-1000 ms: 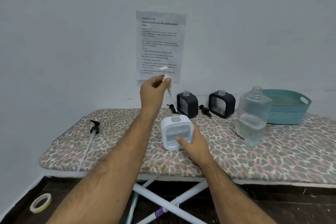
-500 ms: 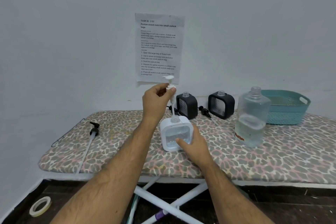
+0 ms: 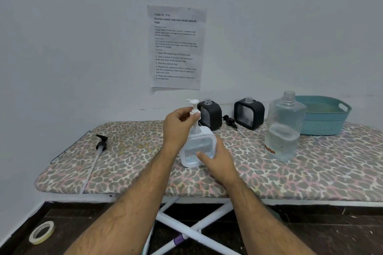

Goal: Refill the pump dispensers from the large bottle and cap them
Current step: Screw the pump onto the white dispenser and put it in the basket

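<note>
Head view: the left hand [image 3: 179,125] pinches the white plastic pump head [image 3: 194,109], its tube partly down the neck of the square white dispenser [image 3: 197,148] (mid-board), which the right hand [image 3: 217,158] clasps, seemingly steadying it for capping.

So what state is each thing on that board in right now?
White dispenser: part full, pump going in, not screwed down.
White pump: pinched by left hand.
Right hand: steadying the dispenser.
Black dispensers: uncapped.
Large bottle: open, about half full.
Black pumps: lying loose.
</note>
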Motion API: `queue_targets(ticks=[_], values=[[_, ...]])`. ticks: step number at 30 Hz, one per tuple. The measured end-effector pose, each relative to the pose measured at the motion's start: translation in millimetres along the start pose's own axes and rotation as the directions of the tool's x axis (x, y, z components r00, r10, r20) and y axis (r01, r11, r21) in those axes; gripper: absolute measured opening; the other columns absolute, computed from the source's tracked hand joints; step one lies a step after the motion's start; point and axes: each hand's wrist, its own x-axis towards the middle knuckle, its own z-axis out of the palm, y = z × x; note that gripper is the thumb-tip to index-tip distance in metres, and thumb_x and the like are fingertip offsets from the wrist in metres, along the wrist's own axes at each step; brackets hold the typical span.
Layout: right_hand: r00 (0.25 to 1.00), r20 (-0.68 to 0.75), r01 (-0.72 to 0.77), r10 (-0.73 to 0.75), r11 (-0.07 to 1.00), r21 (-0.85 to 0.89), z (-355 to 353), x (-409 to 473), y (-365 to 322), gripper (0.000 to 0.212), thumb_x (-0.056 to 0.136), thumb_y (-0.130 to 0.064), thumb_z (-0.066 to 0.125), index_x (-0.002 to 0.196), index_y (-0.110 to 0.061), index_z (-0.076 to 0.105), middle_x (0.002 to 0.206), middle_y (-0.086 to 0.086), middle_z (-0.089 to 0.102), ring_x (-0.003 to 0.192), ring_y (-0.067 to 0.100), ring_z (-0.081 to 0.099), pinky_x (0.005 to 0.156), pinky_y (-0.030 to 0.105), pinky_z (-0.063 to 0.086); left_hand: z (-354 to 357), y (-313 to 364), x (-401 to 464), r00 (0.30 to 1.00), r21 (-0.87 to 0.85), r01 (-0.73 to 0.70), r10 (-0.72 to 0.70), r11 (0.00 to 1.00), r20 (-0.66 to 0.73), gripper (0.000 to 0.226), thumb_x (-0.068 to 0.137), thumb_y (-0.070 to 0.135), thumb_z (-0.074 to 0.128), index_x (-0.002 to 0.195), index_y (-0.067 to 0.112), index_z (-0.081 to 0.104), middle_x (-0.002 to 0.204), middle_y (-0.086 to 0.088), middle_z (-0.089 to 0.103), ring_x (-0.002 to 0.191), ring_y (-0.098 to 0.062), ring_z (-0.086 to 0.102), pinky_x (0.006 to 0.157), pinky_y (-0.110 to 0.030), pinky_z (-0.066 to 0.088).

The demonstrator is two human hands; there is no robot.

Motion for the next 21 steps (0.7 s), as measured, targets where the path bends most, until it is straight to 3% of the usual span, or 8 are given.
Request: queue_targets(ticks=[5,12,16,21], values=[[1.000,-0.001,0.001,-0.001,1.000,-0.006,0.7,0.9,2.5,0.065,0.081,-0.029,0.074,0.138,-0.031,0.042,0.112,-0.018,0.061,0.099,-0.001,0.061,0.078,0.019,0.049,1.6,-8.2,-3.4,1.000,0.016,0.007,-0.007,1.000,-0.003,0.032,0.083,0.023,0.080,0.112,0.011,0.073,0.098,0.004,0.075,0.093,-0.007,0.071,0.085,-0.020,0.055],[1.000,-0.010,0.002,-0.002,1.000,-0.017,0.1,1.2,1.4,0.064,0.082,-0.028,0.074,0.138,-0.030,0.042,0.110,-0.019,0.059,0.096,-0.006,0.058,0.069,0.011,0.042,0.4,-14.7,-9.9,0.999,0.018,0.035,-0.034,0.999,-0.010,0.033,0.083,0.025,0.080,0.113,0.013,0.073,0.096,0.009,0.072,0.095,-0.003,0.068,0.087,-0.020,0.054],[1.000,-0.012,0.002,-0.002,1.000,-0.011,0.5,1.6,2.1,0.063,0.082,-0.028,0.074,0.137,-0.030,0.043,0.110,-0.020,0.060,0.096,-0.004,0.059,0.071,0.012,0.044,-2.8,-20.1,-12.5,0.999,0.033,0.042,-0.041,0.999,-0.012,0.033,0.082,0.027,0.081,0.112,0.014,0.074,0.099,0.007,0.074,0.097,-0.007,0.069,0.091,-0.028,0.055],[1.000,-0.015,0.011,-0.011,1.000,-0.016,1.5,2.5,4.1,0.065,0.082,-0.028,0.075,0.138,-0.029,0.043,0.113,-0.017,0.060,0.099,-0.002,0.060,0.074,0.014,0.045,-4.7,-21.3,-15.9,0.999,0.046,0.046,-0.046,0.998,-0.001,0.035,0.082,0.027,0.081,0.114,0.014,0.074,0.097,0.010,0.073,0.094,-0.004,0.069,0.091,-0.027,0.055]])
